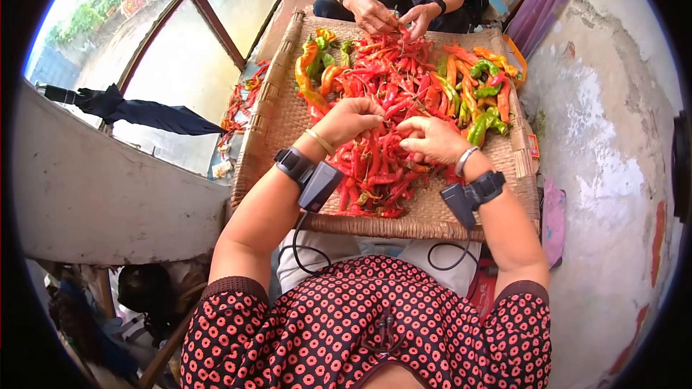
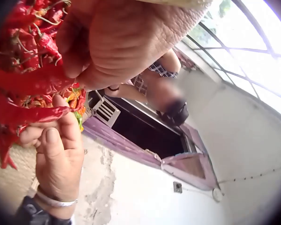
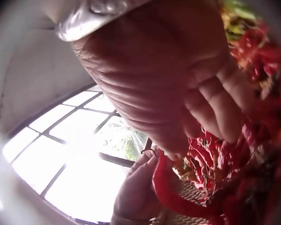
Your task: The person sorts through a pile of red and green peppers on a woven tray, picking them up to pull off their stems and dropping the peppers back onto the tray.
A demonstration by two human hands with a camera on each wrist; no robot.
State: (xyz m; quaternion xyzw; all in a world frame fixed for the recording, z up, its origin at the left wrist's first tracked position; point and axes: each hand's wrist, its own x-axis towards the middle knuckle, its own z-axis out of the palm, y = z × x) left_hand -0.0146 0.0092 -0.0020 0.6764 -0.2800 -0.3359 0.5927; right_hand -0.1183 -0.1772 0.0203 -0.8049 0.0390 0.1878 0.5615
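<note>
Both hands work close together over a heap of red chili peppers (image 1: 375, 173) on a woven tray (image 1: 277, 126). My left hand (image 1: 353, 121), fingers curled, pinches a red chili pepper (image 2: 28, 83) at its end. Facing it, my right hand (image 1: 436, 140) has thumb and forefinger at the tapering end of another red chili pepper (image 2: 30, 115). In the right wrist view, a long red chili pepper (image 3: 166, 187) with a thin curved stem hangs by my left hand (image 3: 135, 192). The right palm hides part of its own fingertips there.
Across the tray another person's hands (image 1: 386, 16) handle red peppers. Orange and green peppers (image 1: 468, 90) lie along the right side, more (image 1: 310, 75) at the upper left. A folded umbrella (image 1: 151, 112) rests by the window; a rough wall (image 1: 598, 144) stands on the right.
</note>
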